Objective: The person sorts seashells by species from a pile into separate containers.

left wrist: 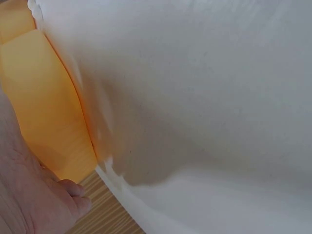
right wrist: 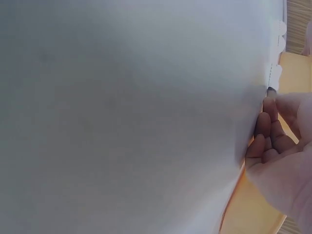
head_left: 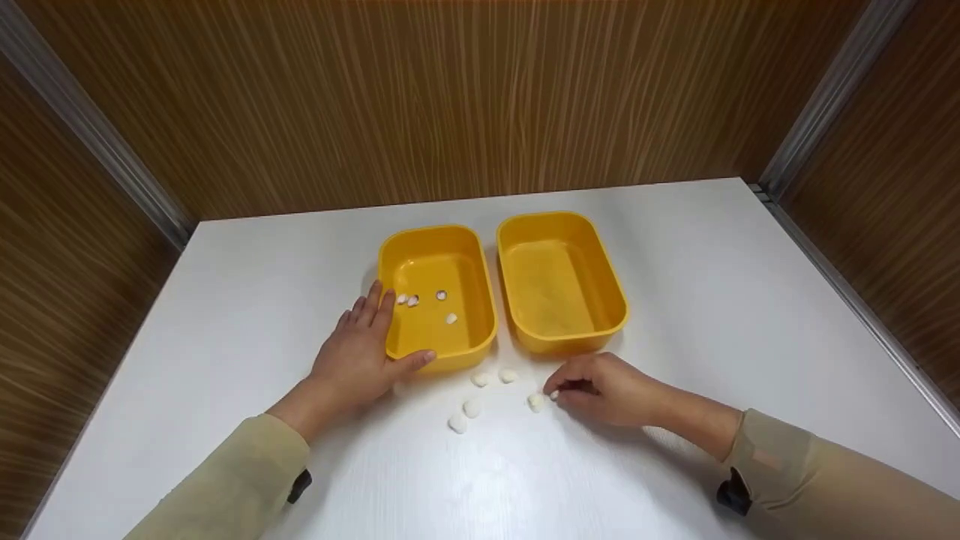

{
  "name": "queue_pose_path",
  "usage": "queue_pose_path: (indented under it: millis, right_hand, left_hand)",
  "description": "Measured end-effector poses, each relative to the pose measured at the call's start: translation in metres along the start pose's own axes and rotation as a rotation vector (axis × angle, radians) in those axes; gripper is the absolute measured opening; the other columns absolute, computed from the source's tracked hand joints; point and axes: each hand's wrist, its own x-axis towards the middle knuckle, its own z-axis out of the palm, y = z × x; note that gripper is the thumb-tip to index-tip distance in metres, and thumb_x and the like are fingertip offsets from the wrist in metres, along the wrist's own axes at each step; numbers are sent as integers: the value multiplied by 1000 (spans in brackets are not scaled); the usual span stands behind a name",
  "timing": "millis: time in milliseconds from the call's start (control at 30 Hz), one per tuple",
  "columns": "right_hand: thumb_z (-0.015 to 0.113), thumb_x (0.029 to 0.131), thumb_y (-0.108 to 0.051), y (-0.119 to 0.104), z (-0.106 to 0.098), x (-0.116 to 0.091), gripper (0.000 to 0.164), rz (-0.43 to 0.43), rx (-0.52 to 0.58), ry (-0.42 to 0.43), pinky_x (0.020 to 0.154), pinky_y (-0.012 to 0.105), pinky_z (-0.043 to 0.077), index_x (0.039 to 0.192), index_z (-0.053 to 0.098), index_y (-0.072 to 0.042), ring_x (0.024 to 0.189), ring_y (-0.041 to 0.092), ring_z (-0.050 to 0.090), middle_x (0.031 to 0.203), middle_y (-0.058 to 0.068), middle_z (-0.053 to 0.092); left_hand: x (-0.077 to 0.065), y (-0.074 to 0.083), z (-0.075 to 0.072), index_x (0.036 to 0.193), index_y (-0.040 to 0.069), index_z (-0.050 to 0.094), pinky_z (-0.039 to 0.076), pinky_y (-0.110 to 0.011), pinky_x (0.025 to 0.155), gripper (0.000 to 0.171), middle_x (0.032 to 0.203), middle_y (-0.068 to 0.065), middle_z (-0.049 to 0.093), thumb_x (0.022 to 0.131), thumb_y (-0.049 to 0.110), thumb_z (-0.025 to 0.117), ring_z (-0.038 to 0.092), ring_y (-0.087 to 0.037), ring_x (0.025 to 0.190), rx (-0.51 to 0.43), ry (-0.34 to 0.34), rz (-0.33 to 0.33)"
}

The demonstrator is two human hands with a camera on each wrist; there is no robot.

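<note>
My left hand (head_left: 352,364) rests on the near left corner of the left yellow bin (head_left: 491,330), its straight fingers along the side rim and the thumb over the front rim. Several small whitish pieces (head_left: 451,319) lie inside that bin, a few with dark marks. On the table, my right hand (head_left: 611,390) pinches a small whitish piece (head_left: 554,394) between thumb and fingertips; a dark bit (right wrist: 271,91) shows there in the right wrist view. Right beside it lies another white piece (head_left: 535,402). I cannot tell what kind of pieces these are.
A second yellow bin (head_left: 615,326) stands to the right of the first, a narrow gap between them. More white pieces (head_left: 472,407) are scattered on the white table (head_left: 300,255) in front of the bins. Wood-grain panels (head_left: 465,97) enclose the table at the back and sides.
</note>
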Motion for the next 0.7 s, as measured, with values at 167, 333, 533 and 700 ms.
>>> queue_pose_path:
  millis: [167,333,533,700]
  right_hand:
    - [77,97,-2,-1,1,0,13,30,-27,11,78,26,59,108,80,-8,85,11,64,100,0,76]
    - [75,96,1,-3,2,-1,16,59,-55,33,80,28,59,108,81,-9,87,12,65,101,-1,77]
    - [74,95,4,-3,3,-4,21,72,-58,54,86,33,61,114,80,-6,92,16,69,105,2,78]
    - [75,96,2,-6,0,-7,24,114,-26,53,89,34,61,120,78,-2,95,18,69,109,4,78]
  left_hand:
    - [-1,1,-1,171,7,7,8,-53,131,127,178,-13,-3,85,96,40,13,-42,161,-8,-8,-11]
    - [-1,2,-1,171,8,7,8,-53,131,127,178,-12,-4,86,95,40,13,-42,162,-9,-11,-16]
    - [-1,1,-1,171,7,6,8,-54,130,126,178,-13,-4,87,94,41,13,-43,161,-5,-13,-10]
    - [0,0,0,171,6,6,8,-54,130,126,178,-13,-5,87,94,40,14,-43,161,-1,-13,-3]
